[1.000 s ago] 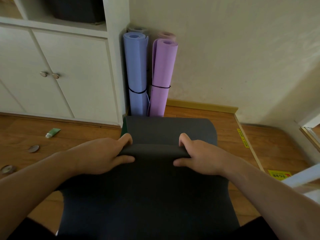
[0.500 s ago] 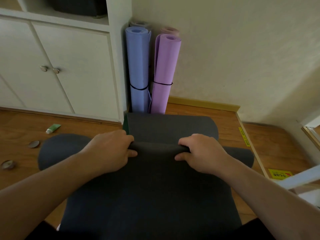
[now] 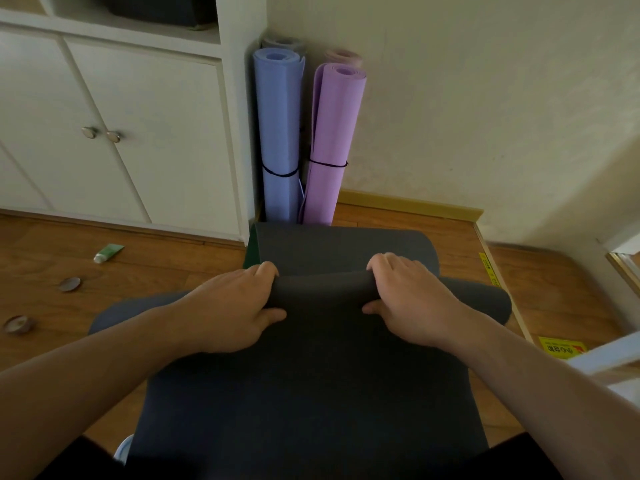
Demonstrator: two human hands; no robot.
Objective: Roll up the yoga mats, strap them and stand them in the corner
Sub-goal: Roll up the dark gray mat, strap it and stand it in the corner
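Two hands grip a dark mat roll on the floor.
The left hand (image 3: pixel 235 308) and right hand (image 3: pixel 412 299) curl around the dark mat (image 3: pixel 318 393) (partly rolled); beyond them stand the blue mat (image 3: pixel 277 133) and purple mat (image 3: pixel 332 140).

dark mat (image 3: pixel 311 393): matt foam, fine-grained, no sheen
blue mat (image 3: pixel 277 133): smooth matt foam
purple mat (image 3: pixel 329 133): smooth matt foam
straps (image 3: pixel 327 164): thin black cord
floor (image 3: pixel 156 271): wood boards, semi-gloss
cupboard (image 3: pixel 156 133): white painted, smooth
knobs (image 3: pixel 113 136): shiny metal
tube (image 3: pixel 109 253): green plastic
wall (image 3: pixel 485 98): matt, slightly rough
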